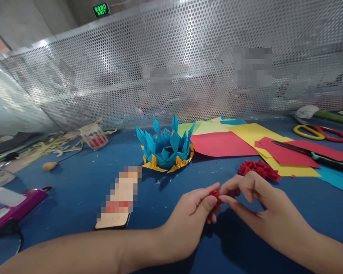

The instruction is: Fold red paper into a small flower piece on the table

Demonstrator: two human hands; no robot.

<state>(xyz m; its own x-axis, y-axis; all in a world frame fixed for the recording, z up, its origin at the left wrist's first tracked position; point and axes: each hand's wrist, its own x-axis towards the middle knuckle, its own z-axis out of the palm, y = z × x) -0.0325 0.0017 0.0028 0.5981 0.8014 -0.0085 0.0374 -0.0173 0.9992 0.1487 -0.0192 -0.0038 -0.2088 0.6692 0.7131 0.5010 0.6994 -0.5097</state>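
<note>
Between my two hands is a small folded red paper piece (215,195). My left hand (193,213) grips it between thumb and fingers. The thumb and forefinger of my right hand (257,201) pinch at its right edge, and the fingers cover part of it. Just beyond my right hand lies a pile of folded red paper pieces (257,169). Farther back stands a ring-shaped folded paper model (165,146), with upright blue points and a yellow-orange base.
A phone (117,201) lies left of centre. Coloured paper sheets (225,144), a dark-bladed pair of scissors (311,154) and yellow-and-red-handled scissors (321,133) are at the right. A plastic cup (93,136) and a purple tool (20,209) sit left. A perforated metal screen (125,76) stands behind.
</note>
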